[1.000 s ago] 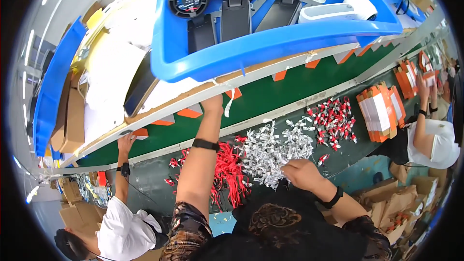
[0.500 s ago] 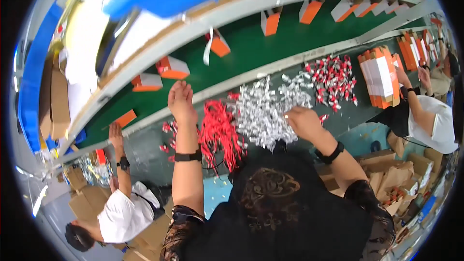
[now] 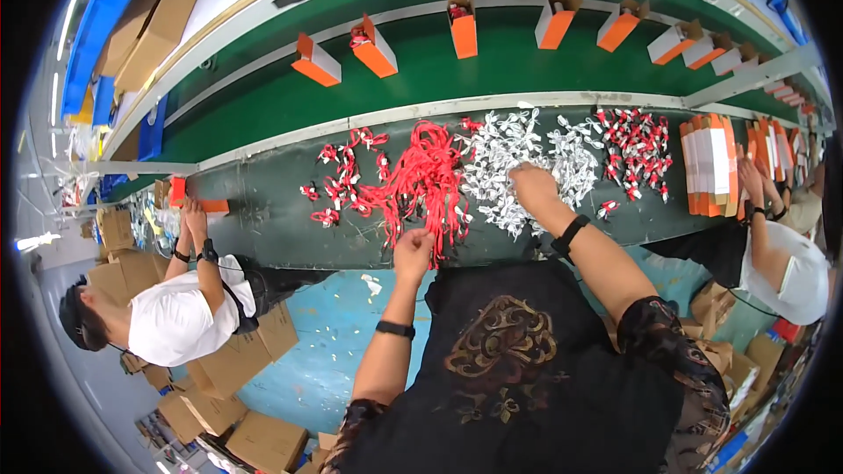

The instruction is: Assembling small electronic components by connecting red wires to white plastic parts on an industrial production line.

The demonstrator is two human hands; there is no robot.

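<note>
My left hand [image 3: 413, 254] is closed at the near end of a heap of long red cords [image 3: 430, 154], its fingers pinched on a cord there. My right hand [image 3: 534, 190] reaches into a pile of small white cord bundles [image 3: 502, 145], fingers curled together on one of them; the fingertips are partly hidden. Small red-and-white bundles lie in a pile [image 3: 632, 145] to the right of the white ones. More red bundles [image 3: 338, 180] are scattered left of the red cords.
Open orange-and-white boxes [image 3: 463, 31] stand in a row on the green belt [image 3: 421, 79] beyond the rail. Flat orange cartons [image 3: 709, 167] are stacked at right. Co-workers sit on both sides; the left one [image 3: 180, 307] handles an orange box [image 3: 211, 205]. Cardboard boxes [image 3: 268, 439] stand on the floor.
My left hand has drawn back from near the belt's boxes to the red cords, and its fingers have closed. My right hand stays at the white pile. The view has shifted; the left co-worker's hands have come together.
</note>
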